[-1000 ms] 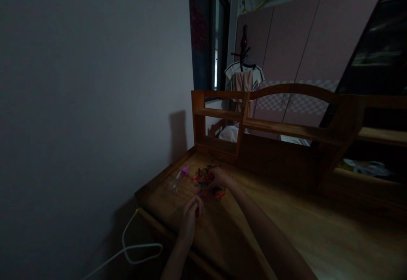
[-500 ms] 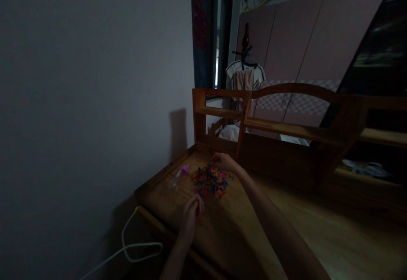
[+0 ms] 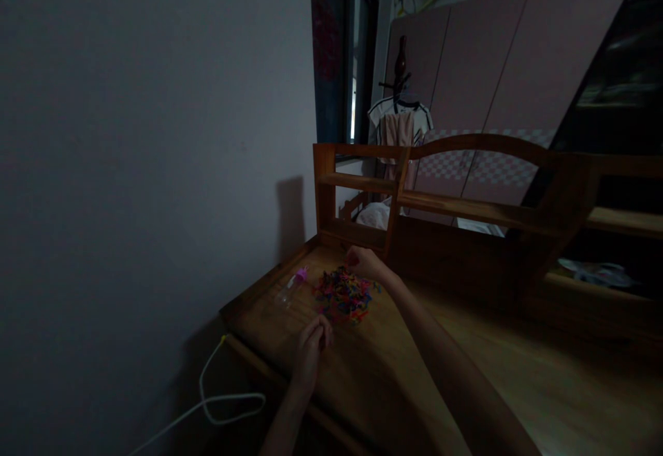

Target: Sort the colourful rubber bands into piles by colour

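Observation:
A loose pile of small multicoloured bands (image 3: 344,297), perhaps hair ties, lies on the wooden desk (image 3: 394,352). At the pile's far edge is my right hand (image 3: 361,261), its fingers bent and drawn together; what they hold, if anything, is too dark to make out. My left hand (image 3: 313,335) rests closed just in front of the pile, fingers curled inward, their contents hidden. To the left of the pile lies a small clear bottle (image 3: 285,294) on its side, with a pink top (image 3: 301,274).
Behind the desk stands a wooden shelf unit (image 3: 471,207) with open compartments. A plain wall (image 3: 155,131) borders the left side. A white cord (image 3: 233,398) hangs by the desk's near left corner. Clothes (image 3: 398,124) hang on a stand farther back.
My right hand has shifted slightly, and the coloured bits seen at its fingertips before no longer show there. My left hand stays almost still.

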`<action>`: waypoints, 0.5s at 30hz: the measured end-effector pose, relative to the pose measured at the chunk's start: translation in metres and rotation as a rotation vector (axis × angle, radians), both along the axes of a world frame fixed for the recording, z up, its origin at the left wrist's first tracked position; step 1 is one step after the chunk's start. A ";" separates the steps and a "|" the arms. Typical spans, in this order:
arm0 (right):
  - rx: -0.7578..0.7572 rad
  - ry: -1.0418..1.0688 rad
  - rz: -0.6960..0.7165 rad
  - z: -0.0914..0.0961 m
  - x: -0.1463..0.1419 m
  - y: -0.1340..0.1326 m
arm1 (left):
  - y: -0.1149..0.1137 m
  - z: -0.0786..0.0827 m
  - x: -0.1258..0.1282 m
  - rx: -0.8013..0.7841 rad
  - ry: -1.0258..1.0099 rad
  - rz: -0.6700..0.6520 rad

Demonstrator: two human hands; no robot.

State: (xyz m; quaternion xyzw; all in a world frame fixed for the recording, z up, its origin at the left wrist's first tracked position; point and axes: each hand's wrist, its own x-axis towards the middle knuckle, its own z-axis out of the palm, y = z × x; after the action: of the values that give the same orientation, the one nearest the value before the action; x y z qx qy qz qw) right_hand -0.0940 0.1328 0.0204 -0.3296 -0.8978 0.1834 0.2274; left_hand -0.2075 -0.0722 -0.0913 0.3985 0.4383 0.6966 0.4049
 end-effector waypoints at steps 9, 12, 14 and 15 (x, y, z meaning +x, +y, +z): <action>0.014 0.042 0.003 0.010 -0.001 -0.004 | 0.001 -0.002 0.000 -0.011 -0.019 0.001; 0.000 0.038 0.009 0.009 -0.001 -0.003 | 0.001 -0.003 0.000 -0.026 -0.030 -0.006; -0.010 0.035 0.005 0.007 -0.001 -0.003 | 0.002 -0.004 0.000 -0.024 -0.039 -0.008; -0.013 0.033 0.000 0.005 -0.002 -0.003 | 0.002 -0.004 -0.001 -0.021 -0.040 -0.007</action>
State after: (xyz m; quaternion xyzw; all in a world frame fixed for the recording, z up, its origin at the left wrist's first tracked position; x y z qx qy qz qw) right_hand -0.0956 0.1300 0.0255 -0.3280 -0.8927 0.1947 0.2401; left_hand -0.2082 -0.0701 -0.0953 0.3814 0.4361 0.6985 0.4201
